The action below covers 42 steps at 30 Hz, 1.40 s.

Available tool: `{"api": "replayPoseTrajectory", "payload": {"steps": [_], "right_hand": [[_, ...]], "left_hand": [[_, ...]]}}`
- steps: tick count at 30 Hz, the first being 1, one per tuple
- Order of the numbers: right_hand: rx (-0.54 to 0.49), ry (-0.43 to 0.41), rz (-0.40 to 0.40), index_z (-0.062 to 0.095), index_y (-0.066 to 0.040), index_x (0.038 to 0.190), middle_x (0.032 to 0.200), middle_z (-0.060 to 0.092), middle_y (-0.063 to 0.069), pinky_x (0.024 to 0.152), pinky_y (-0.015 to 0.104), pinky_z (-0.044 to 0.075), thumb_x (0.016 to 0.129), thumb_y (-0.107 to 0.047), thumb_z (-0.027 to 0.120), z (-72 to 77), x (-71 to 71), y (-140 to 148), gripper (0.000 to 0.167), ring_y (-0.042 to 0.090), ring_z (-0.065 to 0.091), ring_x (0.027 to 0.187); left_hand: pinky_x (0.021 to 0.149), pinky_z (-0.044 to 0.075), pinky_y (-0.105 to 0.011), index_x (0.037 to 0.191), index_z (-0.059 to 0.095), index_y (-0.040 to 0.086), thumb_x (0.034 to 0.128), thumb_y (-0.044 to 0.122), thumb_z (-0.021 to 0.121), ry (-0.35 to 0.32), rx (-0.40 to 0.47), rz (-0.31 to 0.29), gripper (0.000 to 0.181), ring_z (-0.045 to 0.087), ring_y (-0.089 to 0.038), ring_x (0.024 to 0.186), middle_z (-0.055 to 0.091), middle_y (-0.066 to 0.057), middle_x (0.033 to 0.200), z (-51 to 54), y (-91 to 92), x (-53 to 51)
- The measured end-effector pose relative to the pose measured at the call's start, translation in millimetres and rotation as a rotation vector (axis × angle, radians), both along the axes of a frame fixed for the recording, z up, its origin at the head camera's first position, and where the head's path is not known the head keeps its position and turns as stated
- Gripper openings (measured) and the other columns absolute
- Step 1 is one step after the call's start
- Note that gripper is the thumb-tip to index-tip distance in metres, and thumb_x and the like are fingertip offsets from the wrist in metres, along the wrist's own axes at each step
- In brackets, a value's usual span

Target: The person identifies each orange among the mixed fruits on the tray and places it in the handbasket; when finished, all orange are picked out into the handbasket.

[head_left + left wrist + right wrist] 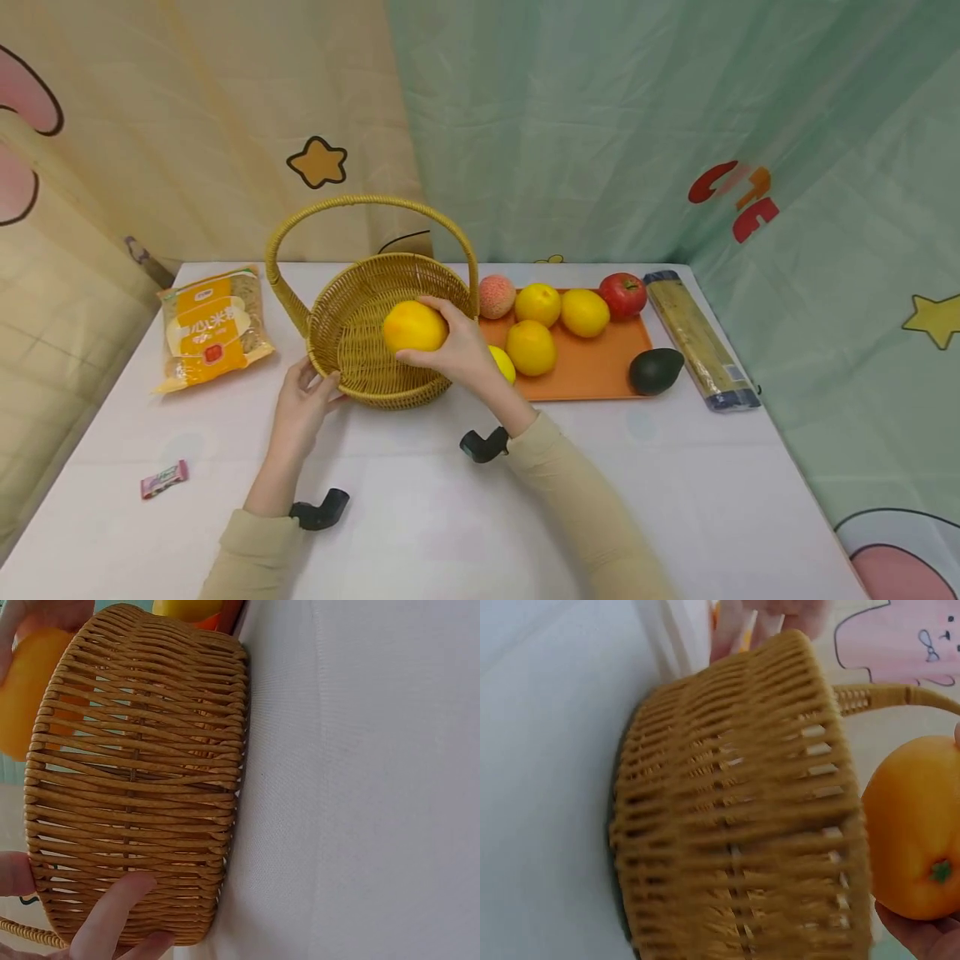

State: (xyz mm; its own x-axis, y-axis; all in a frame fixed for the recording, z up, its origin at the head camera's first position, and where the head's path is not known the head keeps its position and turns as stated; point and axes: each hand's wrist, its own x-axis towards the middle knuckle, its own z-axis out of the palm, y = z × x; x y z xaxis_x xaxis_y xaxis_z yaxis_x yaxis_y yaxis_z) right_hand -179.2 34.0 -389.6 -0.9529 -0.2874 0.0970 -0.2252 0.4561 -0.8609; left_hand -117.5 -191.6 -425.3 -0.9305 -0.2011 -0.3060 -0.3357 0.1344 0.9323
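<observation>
A woven wicker basket [390,399] with a tall arched handle stands on the white table. My left hand [302,407] grips its front left rim, with the thumb at the rim and fingers [112,911] against the outer weave. Over the basket's opening, my right hand [467,343] holds an orange [415,327] between thumb and fingers. A small green stem mark shows on the orange in the right wrist view, where most of that hand is out of frame. Just right of the basket lies an orange tray [592,367] of fruit.
On the tray are a peach [496,297], several yellow-orange citrus fruits [532,348], a red apple [622,296] and a dark green avocado [656,371]. A long flat packet [701,342] lies to the right. At left are a yellow food bag [213,329] and a small pink wrapped sweet [163,480].
</observation>
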Motion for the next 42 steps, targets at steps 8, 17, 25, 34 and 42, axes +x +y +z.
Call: {"api": "replayPoseTrajectory", "payload": {"steps": [8,17,25,34,42], "right_hand": [[0.067,-0.014,0.055,0.050,-0.017,0.142,0.136,0.059,0.003,0.091,0.032,0.056,0.074,-0.038,0.086,-9.7,-16.4,-42.5,0.079,0.021,0.060,0.111],[0.169,-0.103,0.037,0.048,-0.016,0.143,0.138,0.057,0.006,0.095,0.034,0.054,0.076,-0.035,0.086,-18.1,-26.4,-75.5,0.080,0.024,0.058,0.117],[0.234,-0.129,0.056,0.048,-0.015,0.142,0.139,0.056,0.003,0.099,0.033,0.053,0.075,-0.033,0.087,-27.1,-26.9,-88.2,0.079,0.022,0.056,0.119],[0.290,-0.149,0.121,0.041,-0.016,0.148,0.148,0.049,0.005,0.108,0.037,0.049,0.078,-0.035,0.084,-28.2,-28.0,-87.1,0.084,0.024,0.051,0.130],[0.290,-0.187,0.158,0.036,-0.017,0.152,0.152,0.043,0.007,0.113,0.043,0.045,0.079,-0.036,0.082,-15.9,-23.7,-73.4,0.088,0.025,0.047,0.135]], "left_hand": [[0.104,0.050,-0.040,0.157,0.004,0.003,0.1039,0.013,0.045,0.010,0.054,0.017,0.068,0.032,-0.036,0.145,0.009,-0.019,0.165,-0.8,-0.1,0.6],[0.101,0.052,-0.036,0.157,0.005,0.003,0.1032,0.012,0.046,0.018,0.090,0.023,0.068,0.034,-0.035,0.145,0.011,-0.018,0.164,0.1,1.4,0.1],[0.101,0.053,-0.036,0.157,0.004,0.004,0.1031,0.013,0.047,0.010,0.106,0.021,0.070,0.036,-0.036,0.143,0.012,-0.018,0.164,0.9,0.5,1.2],[0.102,0.050,-0.039,0.158,0.005,0.005,0.1032,0.017,0.048,0.001,0.090,0.021,0.071,0.038,-0.036,0.142,0.014,-0.016,0.164,0.8,0.4,-0.1],[0.102,0.050,-0.038,0.158,0.004,0.005,0.1033,0.016,0.048,0.005,0.105,0.026,0.070,0.037,-0.035,0.143,0.012,-0.015,0.165,0.5,0.8,0.4]]}}
